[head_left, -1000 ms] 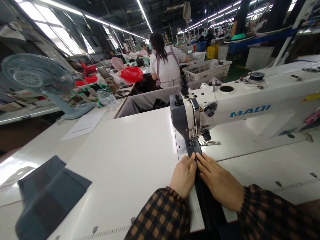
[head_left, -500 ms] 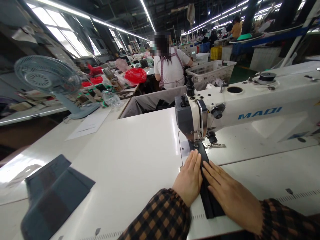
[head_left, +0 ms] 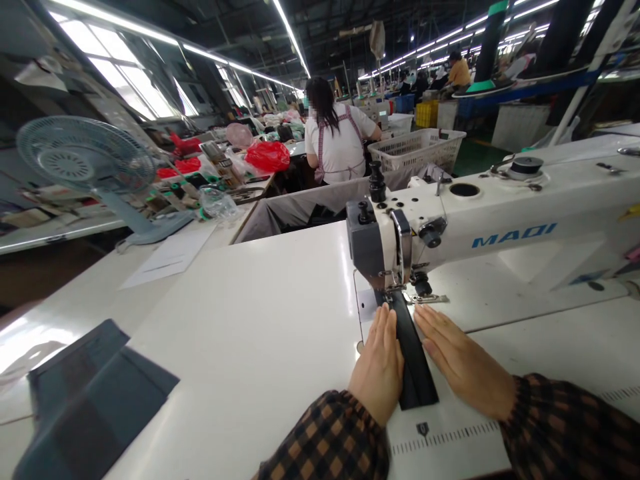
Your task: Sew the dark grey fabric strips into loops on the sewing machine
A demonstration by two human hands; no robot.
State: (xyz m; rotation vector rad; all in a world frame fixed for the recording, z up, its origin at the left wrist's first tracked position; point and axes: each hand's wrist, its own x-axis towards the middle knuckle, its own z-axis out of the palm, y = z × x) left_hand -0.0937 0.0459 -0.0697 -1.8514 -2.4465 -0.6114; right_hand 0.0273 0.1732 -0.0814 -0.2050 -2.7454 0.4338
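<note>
A black strip of material [head_left: 417, 373] lies lengthwise on the white table, its far end under the presser foot of the sewing machine [head_left: 400, 260]. Along the strip's left edge my left hand [head_left: 379, 363] lies flat, fingers stretched toward the needle area. My right hand [head_left: 463, 360] rests on the other side, fingers extended, its fingertips at the strip's right edge near a small metal guide [head_left: 431, 299]. Neither hand is wrapped round anything. The needle itself is too small to make out.
Dark folded pieces [head_left: 95, 400] lie on the table at left. Behind them are a paper sheet [head_left: 167, 257] and a blue fan [head_left: 90, 167]. A cloth-lined bin [head_left: 295, 207] adjoins the table's far edge. Beyond it sit a co-worker [head_left: 340, 140] and a white basket [head_left: 420, 150].
The strip has moved forward under the machine, so its near end is farther from the table's front edge. My right hand has shifted outward, uncovering more of the strip. The view has shifted slightly.
</note>
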